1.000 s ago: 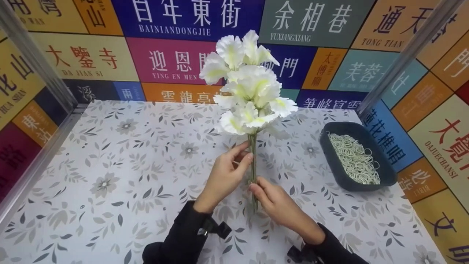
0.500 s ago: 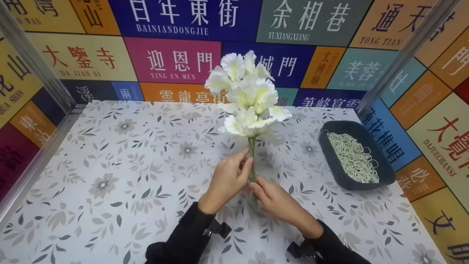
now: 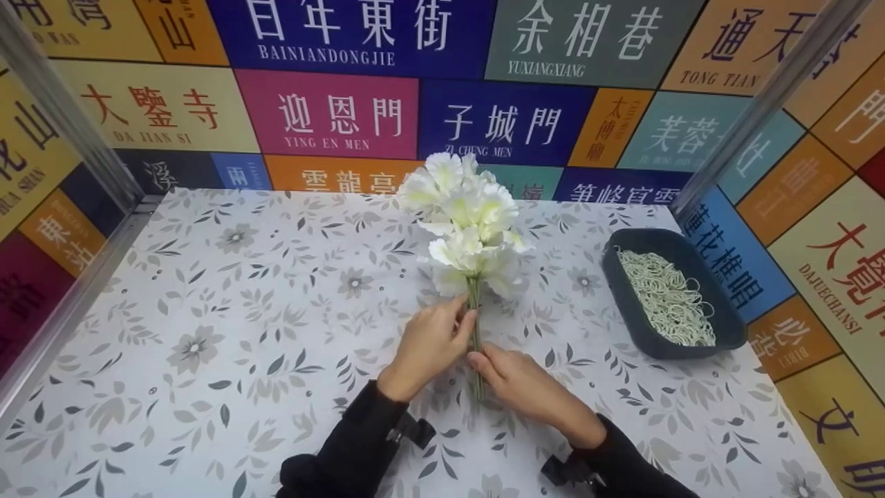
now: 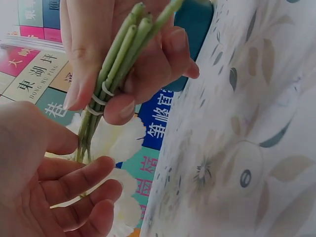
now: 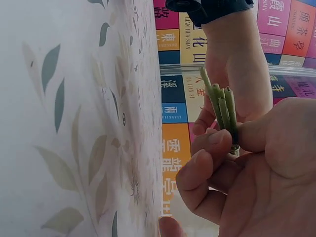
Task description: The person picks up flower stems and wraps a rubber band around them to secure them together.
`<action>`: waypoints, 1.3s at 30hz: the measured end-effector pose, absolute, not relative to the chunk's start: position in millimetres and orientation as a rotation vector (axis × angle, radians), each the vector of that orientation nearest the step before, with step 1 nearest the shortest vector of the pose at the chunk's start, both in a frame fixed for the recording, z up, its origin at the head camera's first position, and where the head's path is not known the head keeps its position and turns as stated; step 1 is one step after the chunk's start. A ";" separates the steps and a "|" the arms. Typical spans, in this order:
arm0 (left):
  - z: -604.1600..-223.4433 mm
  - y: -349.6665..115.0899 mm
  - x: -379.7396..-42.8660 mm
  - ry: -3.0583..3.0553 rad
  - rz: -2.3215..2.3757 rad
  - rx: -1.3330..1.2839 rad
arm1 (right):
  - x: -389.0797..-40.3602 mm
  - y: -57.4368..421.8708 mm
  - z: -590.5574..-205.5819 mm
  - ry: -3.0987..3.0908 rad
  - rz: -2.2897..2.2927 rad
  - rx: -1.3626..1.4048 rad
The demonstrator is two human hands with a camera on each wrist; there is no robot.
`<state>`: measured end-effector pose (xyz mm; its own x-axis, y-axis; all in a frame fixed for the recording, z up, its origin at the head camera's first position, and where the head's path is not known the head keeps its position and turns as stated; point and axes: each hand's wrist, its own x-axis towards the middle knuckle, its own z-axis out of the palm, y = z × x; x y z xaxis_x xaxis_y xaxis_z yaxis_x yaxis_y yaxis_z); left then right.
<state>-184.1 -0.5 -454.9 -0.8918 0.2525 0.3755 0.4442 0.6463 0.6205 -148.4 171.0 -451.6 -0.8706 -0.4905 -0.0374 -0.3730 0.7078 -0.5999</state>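
A bunch of white artificial flowers (image 3: 477, 214) with green stems (image 4: 118, 59) is held upright over the patterned table. Pale rubber bands (image 4: 95, 111) circle the stems a little above their cut ends. With thumb and fingers, my left hand (image 3: 430, 342) pinches the stems below the blossoms; its other fingers are loosely bent. Lower down, my right hand (image 3: 529, 387) grips the stems by the bands, between thumb and curled fingers. In the right wrist view, the stem ends (image 5: 223, 103) stick out past the right hand. Part of the blossoms is hidden behind the hands in the left wrist view.
At the right table edge stands a dark plastic container (image 3: 729, 332) with many loose pale rubber bands (image 3: 667, 297) inside. A floral cloth (image 3: 207, 304) covers the table. Colourful sign-covered walls (image 3: 325, 111) and metal posts (image 3: 760, 104) enclose the back and sides.
The blossoms have come down toward me, uncovering more of the back wall. My left hand has dropped slightly along with the flowers. Both hands keep their hold on the stems.
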 end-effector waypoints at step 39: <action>-492.6 0.2 -193.7 -2.893 -1.260 -0.482 | -150.1 173.4 -473.1 2.775 -0.587 -0.616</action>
